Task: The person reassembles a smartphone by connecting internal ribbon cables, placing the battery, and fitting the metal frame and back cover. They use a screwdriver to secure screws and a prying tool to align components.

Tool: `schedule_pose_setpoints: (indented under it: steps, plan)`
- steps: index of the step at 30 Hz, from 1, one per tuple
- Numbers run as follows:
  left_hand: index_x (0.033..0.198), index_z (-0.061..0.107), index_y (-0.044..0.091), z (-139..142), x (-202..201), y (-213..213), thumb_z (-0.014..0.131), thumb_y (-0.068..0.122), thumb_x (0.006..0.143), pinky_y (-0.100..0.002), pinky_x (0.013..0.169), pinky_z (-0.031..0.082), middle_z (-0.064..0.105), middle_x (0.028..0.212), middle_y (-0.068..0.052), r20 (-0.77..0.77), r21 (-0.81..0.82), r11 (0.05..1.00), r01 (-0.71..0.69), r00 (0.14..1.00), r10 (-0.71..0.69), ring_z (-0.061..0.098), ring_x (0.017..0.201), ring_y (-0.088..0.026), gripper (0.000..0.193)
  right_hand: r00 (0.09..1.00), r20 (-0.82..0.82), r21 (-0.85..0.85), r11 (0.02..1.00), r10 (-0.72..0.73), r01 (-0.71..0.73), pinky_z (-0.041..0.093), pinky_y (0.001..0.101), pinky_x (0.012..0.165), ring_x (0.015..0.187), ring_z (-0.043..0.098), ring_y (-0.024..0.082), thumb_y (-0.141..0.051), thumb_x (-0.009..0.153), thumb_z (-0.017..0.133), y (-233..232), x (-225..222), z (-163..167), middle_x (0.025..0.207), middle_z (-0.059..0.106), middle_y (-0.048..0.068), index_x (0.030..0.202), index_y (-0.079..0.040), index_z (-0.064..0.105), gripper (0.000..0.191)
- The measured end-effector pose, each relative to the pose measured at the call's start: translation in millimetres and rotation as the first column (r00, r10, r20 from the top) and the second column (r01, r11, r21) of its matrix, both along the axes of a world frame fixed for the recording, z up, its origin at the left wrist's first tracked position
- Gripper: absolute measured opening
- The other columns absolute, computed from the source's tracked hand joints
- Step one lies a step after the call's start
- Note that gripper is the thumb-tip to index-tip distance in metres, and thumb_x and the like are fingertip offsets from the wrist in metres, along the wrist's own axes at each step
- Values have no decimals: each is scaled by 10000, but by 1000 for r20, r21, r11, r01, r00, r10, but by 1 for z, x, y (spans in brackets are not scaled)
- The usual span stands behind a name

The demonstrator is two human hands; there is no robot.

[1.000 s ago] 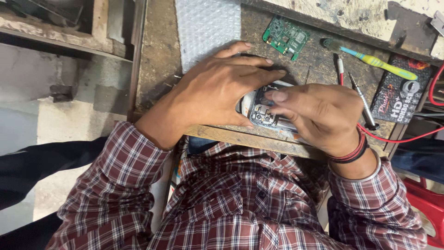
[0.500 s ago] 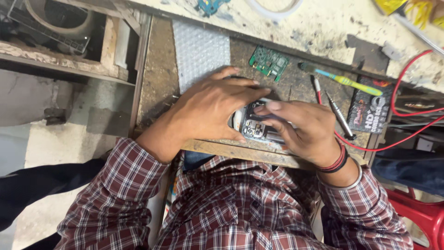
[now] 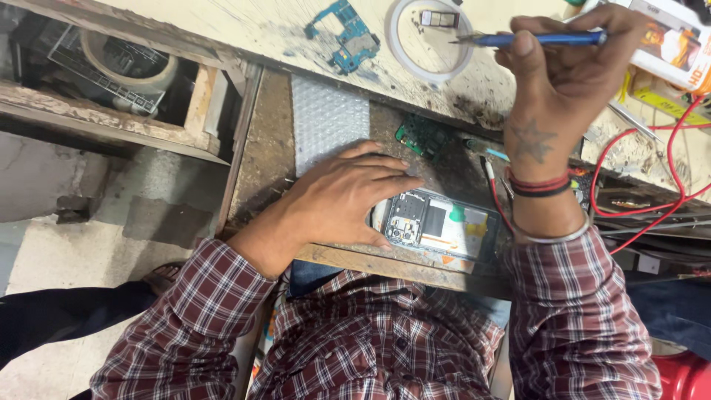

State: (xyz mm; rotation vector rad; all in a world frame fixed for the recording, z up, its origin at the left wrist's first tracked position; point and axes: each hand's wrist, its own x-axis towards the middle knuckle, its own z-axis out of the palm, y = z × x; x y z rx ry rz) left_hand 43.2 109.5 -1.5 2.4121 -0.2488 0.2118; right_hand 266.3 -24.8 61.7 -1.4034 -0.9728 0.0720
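Lifting off the opened phone [image 3: 443,226] where it lay a second ago, the right hand [image 3: 552,81] now pinches a blue screwdriver [image 3: 541,38] up high, while the left hand [image 3: 348,196] stays flat, holding the phone down just beside its fingertips.

One package: a flat white box [image 3: 670,41] at the top right corner of the bench, its printed face orange and red, partly hidden behind the raised right hand [image 3: 563,74]. Just below it lies a yellow label strip [image 3: 661,104], crossed by red wires [image 3: 670,148]. No lit screen is visible; the opened phone [image 3: 438,226] shows only its inner parts.
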Motion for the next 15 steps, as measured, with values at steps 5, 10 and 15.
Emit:
schedule_pose_setpoints:
  steps: [5, 10, 15]
  plan:
    - [1390, 604, 128, 5, -2, 2, 906, 503, 603, -468, 1182, 324, 645, 1377, -128, 30, -38, 999, -28, 999, 29, 545, 1336, -295, 923, 998, 48, 67, 996, 48, -51, 649, 302, 864, 1031, 727, 170, 7, 1145, 771, 29, 3, -4, 1127, 613, 77, 1351, -68, 379, 449]
    - [1342, 644, 106, 6, -4, 2, 877, 479, 687, -473, 1165, 363, 662, 1350, -151, 82, -89, 995, -51, 995, 59, 562, 1318, -312, 789, 999, 5, 33, 999, 38, -38, 656, 287, 859, 1026, 731, 161, 11, 1095, 760, 36, 2, -3, 1112, 614, 53, 1369, -63, 376, 478]
    - [1289, 695, 100, 6, -4, 3, 865, 460, 734, -475, 1140, 405, 690, 1304, -148, 143, -97, 993, -69, 986, 82, 602, 1273, -319, 683, 995, 65, 33, 997, 73, -75, 670, 295, 913, 1093, 730, 162, 14, 1137, 769, 35, 2, -5, 1137, 550, 23, 1392, -68, 379, 473]
